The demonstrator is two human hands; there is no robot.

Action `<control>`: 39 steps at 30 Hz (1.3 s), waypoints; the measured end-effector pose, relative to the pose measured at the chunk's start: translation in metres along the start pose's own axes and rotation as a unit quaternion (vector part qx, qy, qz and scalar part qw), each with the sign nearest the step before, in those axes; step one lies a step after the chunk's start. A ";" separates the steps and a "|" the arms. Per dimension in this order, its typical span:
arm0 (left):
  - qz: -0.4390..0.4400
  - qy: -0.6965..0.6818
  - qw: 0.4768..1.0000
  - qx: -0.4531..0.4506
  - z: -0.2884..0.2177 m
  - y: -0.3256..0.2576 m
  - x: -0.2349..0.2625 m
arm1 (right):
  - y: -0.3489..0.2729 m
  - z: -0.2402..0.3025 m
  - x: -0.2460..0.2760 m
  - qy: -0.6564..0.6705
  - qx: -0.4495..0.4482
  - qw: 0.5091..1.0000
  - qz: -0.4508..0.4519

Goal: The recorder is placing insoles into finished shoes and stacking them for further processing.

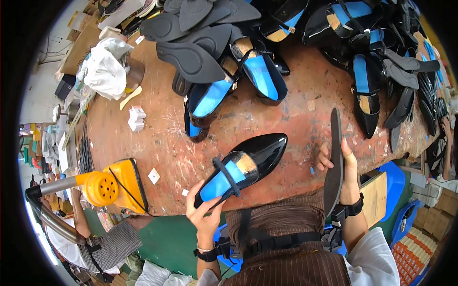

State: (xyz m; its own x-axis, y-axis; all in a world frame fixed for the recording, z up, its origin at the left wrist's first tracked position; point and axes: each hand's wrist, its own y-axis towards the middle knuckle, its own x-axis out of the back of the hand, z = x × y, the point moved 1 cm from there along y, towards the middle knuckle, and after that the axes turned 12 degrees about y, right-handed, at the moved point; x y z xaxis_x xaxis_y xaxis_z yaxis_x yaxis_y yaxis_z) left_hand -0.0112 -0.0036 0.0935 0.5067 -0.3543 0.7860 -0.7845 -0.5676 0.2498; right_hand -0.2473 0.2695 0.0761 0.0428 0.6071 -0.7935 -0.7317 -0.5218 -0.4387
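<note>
While the left hand (206,215) is gripping a glossy black pointed shoe with blue lining (245,166) at its heel, the right hand (344,168) is clasping a flat dark grey sole (335,157) upright.

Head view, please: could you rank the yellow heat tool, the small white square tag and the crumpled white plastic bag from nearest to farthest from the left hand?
1. Small white square tag, on the table just up-left of the left hand.
2. Yellow heat tool, at the left table edge.
3. Crumpled white plastic bag, far top-left corner.

Left hand (206,215) holding black shoe (245,164), right hand (344,169) holding sole (334,162)
</note>
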 end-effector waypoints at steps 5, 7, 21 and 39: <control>-0.142 0.010 0.989 0.024 -0.005 0.028 0.025 | 0.003 0.003 -0.003 -0.036 0.003 0.998 -0.048; -0.204 0.013 0.976 0.075 -0.009 0.058 0.028 | 0.004 -0.001 -0.006 -0.007 0.002 0.999 -0.054; -0.206 0.142 0.961 -0.115 -0.098 0.146 -0.055 | -0.037 -0.008 0.021 0.122 -0.096 0.988 -0.021; 0.170 0.101 0.934 -0.299 -0.074 0.059 0.024 | -0.050 0.045 -0.018 -0.368 0.198 0.908 0.023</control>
State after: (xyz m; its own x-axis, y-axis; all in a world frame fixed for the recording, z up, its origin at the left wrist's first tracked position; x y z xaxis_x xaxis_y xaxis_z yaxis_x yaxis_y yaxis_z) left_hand -0.0719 0.0097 0.1687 0.1621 -0.2576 0.9525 -0.9776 0.0893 0.1906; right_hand -0.2421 0.3121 0.1317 -0.3534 0.9024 -0.2466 -0.9149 -0.3884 -0.1098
